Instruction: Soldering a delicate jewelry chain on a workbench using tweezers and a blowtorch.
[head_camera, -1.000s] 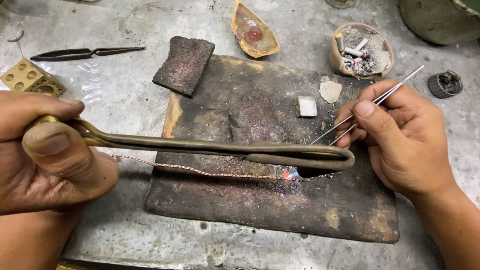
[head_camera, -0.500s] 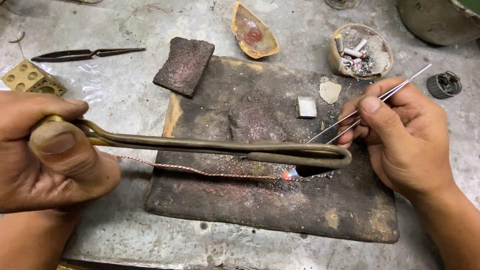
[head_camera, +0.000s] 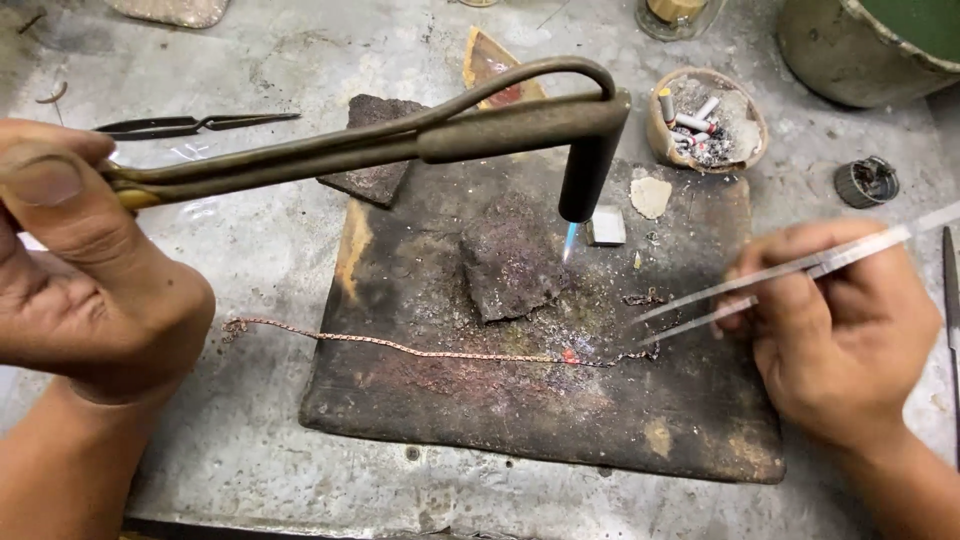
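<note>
The left hand (head_camera: 85, 270) is wrapped tight around the handle of a metal torch (head_camera: 420, 135), whose nozzle hangs above the charred soldering block (head_camera: 540, 420) with a small blue flame burning at its tip. The right hand (head_camera: 850, 330) pinches a pair of tweezers (head_camera: 770, 285), tips slightly apart and holding nothing, just right of the chain's end. The thin copper-coloured chain (head_camera: 400, 348) lies across the block's near half, its left end trailing off onto the worktop (head_camera: 230, 450); one spot on it glows red.

Risks, as I judge them: the flame points at the block near a small white cube (head_camera: 606, 226), and a drift could scorch it. The glowing spot is likely soft, so a tug from the tweezers could kink or part the chain. Fingers sit close to hot metal.
</note>
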